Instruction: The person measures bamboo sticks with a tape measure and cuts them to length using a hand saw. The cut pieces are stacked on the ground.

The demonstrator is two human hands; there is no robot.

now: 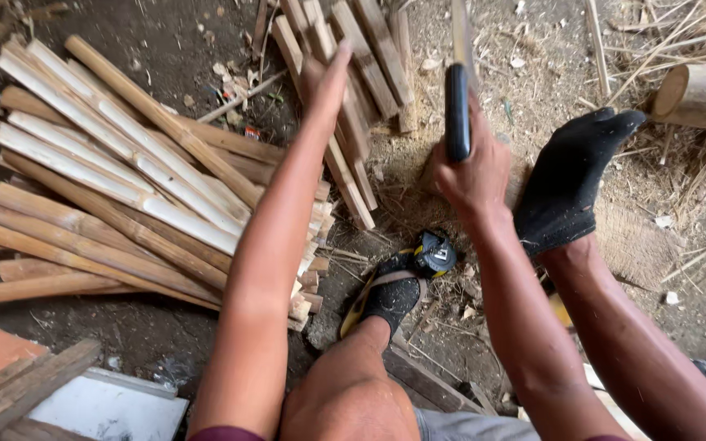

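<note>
— While the right hand is clenched round the black-handled blade, where's the left hand?

— At eleven o'clock of it, fingers out flat on the short split slats, gripping nothing.

— Risk?

— I'd judge a glancing chop could slip toward the socked feet at three and six o'clock, with the tape measure.

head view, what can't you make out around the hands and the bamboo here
- Blade of the tool in the right hand: cut off by the top edge, head view.
- Left hand: its fingers are turned edge-on against the split sticks, so any grip on them is unclear.
- Tape measure: its markings are too small to read.
- Log: its end is cut off by the right edge.
</note>
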